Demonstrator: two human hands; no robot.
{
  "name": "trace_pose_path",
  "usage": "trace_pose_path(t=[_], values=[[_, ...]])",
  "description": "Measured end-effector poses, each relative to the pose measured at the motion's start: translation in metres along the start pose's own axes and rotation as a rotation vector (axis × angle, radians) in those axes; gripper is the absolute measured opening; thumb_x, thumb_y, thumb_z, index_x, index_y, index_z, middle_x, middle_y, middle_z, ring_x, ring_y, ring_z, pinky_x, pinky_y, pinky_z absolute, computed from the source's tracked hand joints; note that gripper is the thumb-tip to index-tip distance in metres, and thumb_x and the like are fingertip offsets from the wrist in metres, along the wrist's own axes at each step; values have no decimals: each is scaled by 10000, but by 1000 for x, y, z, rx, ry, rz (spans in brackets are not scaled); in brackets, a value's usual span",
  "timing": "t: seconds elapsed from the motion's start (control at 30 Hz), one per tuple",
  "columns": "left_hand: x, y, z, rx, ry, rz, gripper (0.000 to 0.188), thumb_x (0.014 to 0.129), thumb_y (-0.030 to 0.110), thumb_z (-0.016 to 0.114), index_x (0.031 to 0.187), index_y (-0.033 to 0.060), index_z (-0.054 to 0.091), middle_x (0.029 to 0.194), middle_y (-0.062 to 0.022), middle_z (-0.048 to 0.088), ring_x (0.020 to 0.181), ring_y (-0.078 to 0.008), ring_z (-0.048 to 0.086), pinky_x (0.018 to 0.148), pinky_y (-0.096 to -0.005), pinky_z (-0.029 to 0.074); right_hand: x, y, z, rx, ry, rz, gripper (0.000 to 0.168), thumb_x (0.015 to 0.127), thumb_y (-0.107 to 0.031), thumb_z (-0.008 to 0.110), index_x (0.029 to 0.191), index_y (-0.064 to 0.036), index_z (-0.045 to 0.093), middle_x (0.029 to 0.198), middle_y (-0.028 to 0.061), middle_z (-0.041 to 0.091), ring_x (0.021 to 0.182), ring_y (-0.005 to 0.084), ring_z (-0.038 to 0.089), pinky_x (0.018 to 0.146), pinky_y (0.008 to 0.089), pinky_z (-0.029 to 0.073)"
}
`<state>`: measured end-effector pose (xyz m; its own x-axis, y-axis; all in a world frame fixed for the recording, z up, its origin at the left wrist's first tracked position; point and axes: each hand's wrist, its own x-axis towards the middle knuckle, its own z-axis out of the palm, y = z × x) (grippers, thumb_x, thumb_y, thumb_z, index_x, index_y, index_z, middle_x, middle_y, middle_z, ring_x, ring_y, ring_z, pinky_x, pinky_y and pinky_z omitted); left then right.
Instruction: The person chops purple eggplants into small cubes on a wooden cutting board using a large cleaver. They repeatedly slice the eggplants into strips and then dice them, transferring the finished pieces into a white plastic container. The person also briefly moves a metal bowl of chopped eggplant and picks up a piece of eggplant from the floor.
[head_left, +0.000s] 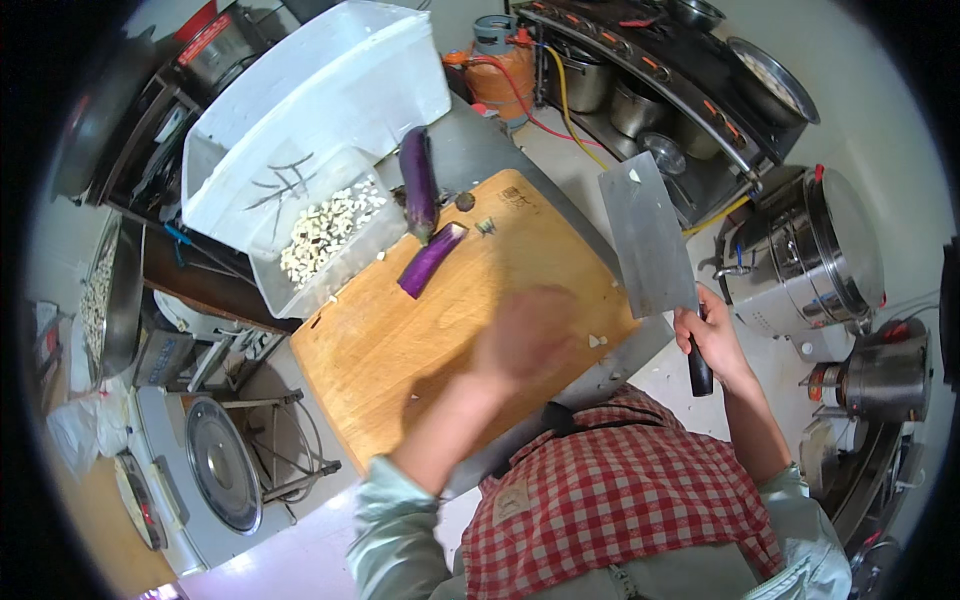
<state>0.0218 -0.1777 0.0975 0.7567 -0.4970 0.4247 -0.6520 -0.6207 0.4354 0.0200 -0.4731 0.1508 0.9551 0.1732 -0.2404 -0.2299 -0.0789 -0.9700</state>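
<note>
My right hand (709, 330) grips the black handle of a cleaver (649, 232), its broad blade raised off the right edge of the wooden cutting board (375, 337). Over the board is my left hand (529, 334), blurred; whether it holds anything cannot be told. A cut piece of purple eggplant (431, 260) lies near the board's upper left edge, touching or close to a longer eggplant (418, 176). A cut eggplant end (465, 201) and a small green-tipped scrap (486, 226) lie near them. Diced eggplant (330, 232) fills part of a clear plastic container (281, 296) at the board's left.
A large white plastic tub (315, 90) stands behind the container. To the upper right is a gas stove (645, 67) with pots, beside an orange gas cylinder (499, 82) and hoses. A large steel pot (802, 255) stands at right. A round metal lid (223, 465) is at lower left.
</note>
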Motion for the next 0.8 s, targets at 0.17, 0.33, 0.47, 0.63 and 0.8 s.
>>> trace_pose_path(t=[0.17, 0.33, 0.47, 0.63, 0.8], values=[[-11, 45, 115, 154, -277, -51, 355, 819, 253, 667, 1140, 120, 595, 1219, -76, 573, 1171, -275, 510, 917, -422, 463, -21, -1, -24, 4, 31, 32, 69, 904, -10, 468, 965, -33, 491, 639, 5, 473, 506, 85, 451, 487, 238, 384], [-21, 19, 120, -51, -362, -166, 262, 809, 142, 616, 1065, 89, 595, 1101, -105, 575, 1089, -309, 526, 900, -405, 483, -34, 13, -38, 16, 75, 51, 63, 911, -25, 484, 972, -37, 490, 645, -1, 461, 505, 78, 434, 488, 233, 375], [-14, 33, 114, -101, -325, -102, 227, 794, 119, 601, 1013, 60, 601, 1070, -123, 567, 1038, -317, 542, 875, -407, 507, -38, 19, -39, 45, 91, 93, 67, 921, -32, 485, 984, -47, 501, 645, -10, 446, 490, 70, 409, 473, 228, 354], [-10, 68, 140, 128, -425, 72, 210, 783, 144, 597, 939, 4, 605, 1014, -133, 563, 1034, -295, 540, 715, -337, 570, -37, 17, -41, 46, 55, 136, 73, 921, -40, 511, 994, -46, 507, 638, -19, 456, 509, 76, 440, 500, 239, 371], [-20, 73, 156, 319, -435, 151, 241, 800, 180, 571, 953, -4, 601, 1016, -128, 557, 1028, -277, 536, 709, -308, 569, -39, 18, -40, 55, 31, 128, 51, 920, -45, 513, 969, -56, 503, 623, -27, 457, 501, 73, 443, 497, 237, 365]])
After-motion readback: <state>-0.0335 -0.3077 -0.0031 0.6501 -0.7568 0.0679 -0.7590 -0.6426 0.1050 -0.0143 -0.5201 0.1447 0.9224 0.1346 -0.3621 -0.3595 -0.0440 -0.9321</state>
